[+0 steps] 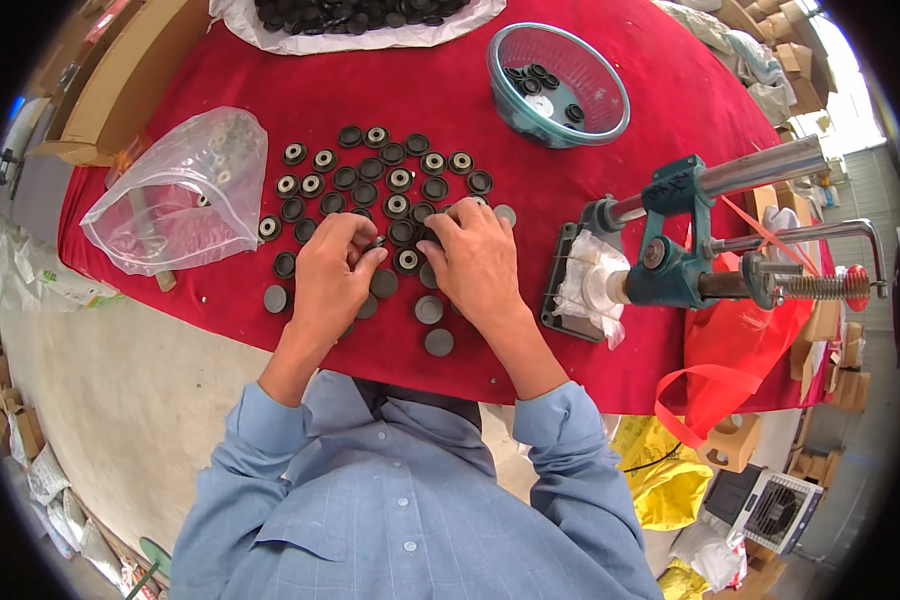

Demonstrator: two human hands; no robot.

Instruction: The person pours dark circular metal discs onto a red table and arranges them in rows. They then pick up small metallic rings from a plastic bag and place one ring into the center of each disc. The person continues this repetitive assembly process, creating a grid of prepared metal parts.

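My left hand (pixel 332 268) is closed in a pinch, and a small dark piece with a shiny edge (pixel 374 243) shows at its fingertips. Beside it my right hand (pixel 477 262) has its fingers curled down among round black caps (pixel 402 232); whatever they grip is hidden. Around and beyond both hands lie several such caps in loose rows. Some hold a silver ring-shaped insert (pixel 400 180), others are dark inside. Nearer to me, several flat grey discs (pixel 429 309) rest on the cloth, some partly under my hands.
A clear plastic bag (pixel 185 195) with small rings lies left on the red tablecloth (pixel 610 200). A clear bluish bowl (pixel 560 85) with black caps stands far right. The green hand press (pixel 670 240) is at right, above a red bag (pixel 740 350). White sacking (pixel 370 38) holds a black pile.
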